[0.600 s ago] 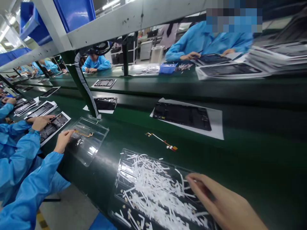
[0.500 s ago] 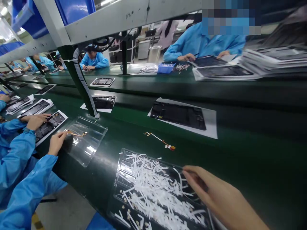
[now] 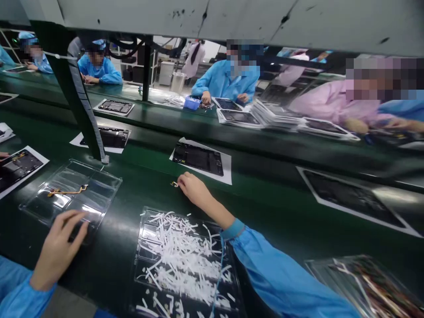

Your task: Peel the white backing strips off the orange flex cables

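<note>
My left hand [image 3: 62,249] is open, its fingers apart at the near edge of a clear plastic tray [image 3: 114,180]. On that tray lies an orange flex cable [image 3: 69,191]. My right hand [image 3: 192,187] is closed, fingertips pinched at a second flex cable [image 3: 174,183] on the green bench. Only that cable's gold-and-white end shows; the hand covers the rest. Below my right forearm, another clear tray [image 3: 141,247] bears a heap of white paper-like strips [image 3: 185,256].
Dark device panels on white sheets lie along the bench, one panel [image 3: 198,158] beyond my right hand and another [image 3: 354,198] at right. A tray stack [image 3: 367,282] with cables sits at lower right. A slanted post [image 3: 82,106] rises at left. People work opposite.
My left hand has let go of the orange flex cable on the clear tray and drawn back. My right hand has gone from the strip tray to the cable on the bench. The view has shifted right.
</note>
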Action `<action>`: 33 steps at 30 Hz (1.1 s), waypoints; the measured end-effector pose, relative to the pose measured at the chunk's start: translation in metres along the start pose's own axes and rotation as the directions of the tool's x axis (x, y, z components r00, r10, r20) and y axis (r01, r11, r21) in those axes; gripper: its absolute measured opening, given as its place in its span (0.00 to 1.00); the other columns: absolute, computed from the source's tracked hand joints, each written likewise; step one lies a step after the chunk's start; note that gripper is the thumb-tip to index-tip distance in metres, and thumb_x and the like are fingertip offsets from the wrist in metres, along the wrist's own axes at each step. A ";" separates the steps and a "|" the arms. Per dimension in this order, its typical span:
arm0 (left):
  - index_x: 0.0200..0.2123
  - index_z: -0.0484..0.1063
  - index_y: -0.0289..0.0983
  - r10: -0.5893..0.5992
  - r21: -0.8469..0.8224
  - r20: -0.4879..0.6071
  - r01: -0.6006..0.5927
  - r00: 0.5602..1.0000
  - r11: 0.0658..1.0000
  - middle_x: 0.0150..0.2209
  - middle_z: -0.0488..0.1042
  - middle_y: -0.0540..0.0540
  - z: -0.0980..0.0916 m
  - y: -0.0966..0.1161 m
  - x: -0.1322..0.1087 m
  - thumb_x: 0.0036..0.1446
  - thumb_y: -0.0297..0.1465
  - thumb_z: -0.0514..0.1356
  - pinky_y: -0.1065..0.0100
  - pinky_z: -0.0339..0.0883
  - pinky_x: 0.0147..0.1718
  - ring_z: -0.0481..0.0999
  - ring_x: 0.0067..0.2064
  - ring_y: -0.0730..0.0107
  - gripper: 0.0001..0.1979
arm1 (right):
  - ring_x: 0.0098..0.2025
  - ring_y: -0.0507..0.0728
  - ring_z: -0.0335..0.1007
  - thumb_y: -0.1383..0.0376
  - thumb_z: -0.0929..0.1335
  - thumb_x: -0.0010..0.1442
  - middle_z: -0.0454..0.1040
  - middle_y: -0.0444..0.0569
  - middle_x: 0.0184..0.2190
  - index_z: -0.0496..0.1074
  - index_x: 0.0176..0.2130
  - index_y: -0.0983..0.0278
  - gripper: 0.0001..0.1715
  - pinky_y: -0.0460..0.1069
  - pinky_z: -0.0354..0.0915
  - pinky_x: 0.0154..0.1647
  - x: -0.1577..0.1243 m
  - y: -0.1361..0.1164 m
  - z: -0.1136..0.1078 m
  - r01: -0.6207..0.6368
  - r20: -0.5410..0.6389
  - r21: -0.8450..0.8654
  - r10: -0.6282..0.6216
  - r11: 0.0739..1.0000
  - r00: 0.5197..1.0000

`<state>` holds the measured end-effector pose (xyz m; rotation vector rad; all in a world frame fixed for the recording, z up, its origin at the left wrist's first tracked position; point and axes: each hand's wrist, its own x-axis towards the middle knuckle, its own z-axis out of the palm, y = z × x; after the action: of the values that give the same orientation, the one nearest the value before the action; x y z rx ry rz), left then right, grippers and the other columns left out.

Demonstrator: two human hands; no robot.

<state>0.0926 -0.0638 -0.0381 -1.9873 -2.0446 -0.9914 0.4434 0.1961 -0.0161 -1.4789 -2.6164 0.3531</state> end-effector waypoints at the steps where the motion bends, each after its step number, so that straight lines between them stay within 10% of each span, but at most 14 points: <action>1: 0.53 0.73 0.40 0.031 -0.037 0.016 -0.030 0.999 0.999 0.50 0.70 0.41 0.001 0.010 -0.004 0.70 0.36 0.56 0.55 0.71 0.53 0.76 0.50 0.54 0.13 | 0.50 0.60 0.75 0.60 0.69 0.70 0.74 0.53 0.54 0.72 0.54 0.63 0.16 0.59 0.73 0.50 0.001 0.000 0.002 0.002 0.004 0.013 -0.002 1.000 1.000; 8: 0.45 0.77 0.43 -0.032 -0.403 0.106 0.073 0.994 0.913 0.44 0.76 0.46 0.000 0.073 0.004 0.67 0.29 0.58 0.65 0.73 0.47 0.79 0.45 0.63 0.08 | 0.33 0.54 0.75 0.69 0.67 0.68 0.77 0.45 0.32 0.72 0.38 0.65 0.04 0.49 0.73 0.37 -0.034 -0.015 -0.035 0.047 -0.004 0.236 -0.047 0.971 0.999; 13: 0.47 0.77 0.42 -0.164 -0.670 0.356 0.374 0.920 0.641 0.43 0.81 0.46 0.024 0.140 0.032 0.66 0.32 0.60 0.65 0.77 0.42 0.82 0.43 0.62 0.09 | 0.34 0.53 0.74 0.67 0.64 0.68 0.77 0.44 0.32 0.70 0.36 0.62 0.07 0.47 0.70 0.35 -0.101 -0.056 -0.079 0.092 -0.010 0.422 -0.097 0.902 0.995; 18: 0.45 0.82 0.42 -0.026 -0.769 0.464 0.418 0.885 0.484 0.44 0.84 0.44 0.048 0.197 0.049 0.63 0.31 0.64 0.62 0.77 0.45 0.83 0.43 0.60 0.09 | 0.33 0.54 0.71 0.69 0.65 0.65 0.74 0.44 0.31 0.70 0.35 0.61 0.06 0.49 0.67 0.35 -0.152 -0.082 -0.080 0.085 0.009 0.581 -0.110 0.810 0.994; 24: 0.37 0.84 0.42 -0.114 -0.741 0.451 0.442 0.885 0.506 0.36 0.85 0.46 0.043 0.206 0.045 0.62 0.33 0.65 0.65 0.77 0.39 0.83 0.35 0.62 0.07 | 0.47 0.58 0.72 0.73 0.61 0.66 0.73 0.51 0.45 0.74 0.39 0.60 0.14 0.54 0.68 0.47 -0.187 -0.063 -0.067 0.220 -0.197 0.517 -0.135 0.827 0.971; 33: 0.36 0.85 0.40 -0.074 -0.763 0.394 0.371 0.916 0.530 0.37 0.84 0.45 0.021 0.211 0.048 0.61 0.34 0.66 0.68 0.77 0.37 0.81 0.37 0.63 0.07 | 0.43 0.57 0.75 0.65 0.71 0.66 0.79 0.49 0.42 0.76 0.48 0.60 0.10 0.52 0.70 0.45 -0.209 -0.057 -0.070 0.196 -0.259 0.584 -0.048 0.788 0.965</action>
<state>0.2896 -0.0288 0.0469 -2.4265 -2.2707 -2.1783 0.5195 -0.0004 0.0694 -1.0446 -2.0994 0.8538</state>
